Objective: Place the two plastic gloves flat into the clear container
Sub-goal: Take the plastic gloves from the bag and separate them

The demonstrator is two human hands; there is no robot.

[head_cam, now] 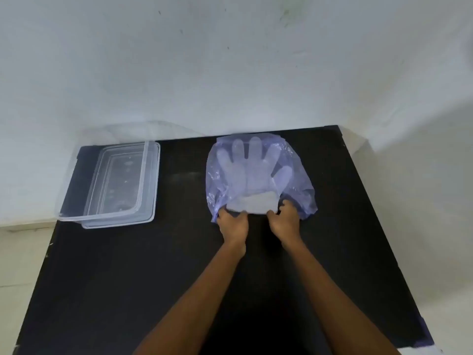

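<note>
Plastic gloves (252, 170) lay on a purple bag (297, 162); your left hand (233, 224) and right hand (285, 221) fingers pinched their cuff.

Both bare forearms reach forward side by side, slightly converging. The left hand (233, 224) and the right hand (286, 219) lie close together, palms down, fingers curled and pinching.

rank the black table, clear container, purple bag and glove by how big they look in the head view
1. black table, by far the largest.
2. clear container and purple bag: look about alike, too close to rank.
3. glove, lying within the bag's outline, both hands gripping at its cuff.
</note>
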